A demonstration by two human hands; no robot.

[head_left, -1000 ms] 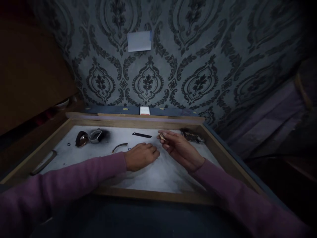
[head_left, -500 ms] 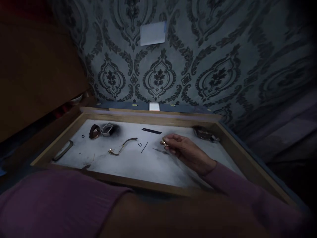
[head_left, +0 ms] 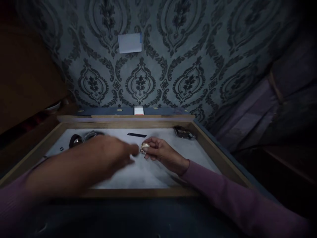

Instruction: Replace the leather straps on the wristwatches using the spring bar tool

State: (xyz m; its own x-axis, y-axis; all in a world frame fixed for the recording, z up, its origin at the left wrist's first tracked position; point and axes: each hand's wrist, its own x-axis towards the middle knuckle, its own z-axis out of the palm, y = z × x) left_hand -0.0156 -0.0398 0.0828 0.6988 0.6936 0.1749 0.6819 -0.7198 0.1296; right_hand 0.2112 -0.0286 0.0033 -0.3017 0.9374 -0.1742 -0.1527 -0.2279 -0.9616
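Note:
My right hand [head_left: 162,152] pinches a small round gold watch case [head_left: 145,147] between thumb and fingers, held over the white floor of a shallow wooden tray [head_left: 128,125]. From the left comes my left hand [head_left: 101,158], smeared by motion, its fingertips close to the watch case. Whether they touch it or hold anything I cannot make out. The left hand and forearm cover much of the tray's left half. Behind my hands lies a flat dark strip [head_left: 137,135] with a small hole at one end.
In the tray's back right corner sits a dark bundle of watches or straps [head_left: 183,132]. Toward the left are a brown-strapped watch [head_left: 75,140], a partly hidden pale watch [head_left: 89,135] and a small dark ring [head_left: 61,149]. A patterned wall [head_left: 141,79] rises behind the tray.
My left hand has come in from the lower left, up to the watch case, and now covers several tray items. The view has shifted right. My right hand still holds the watch case.

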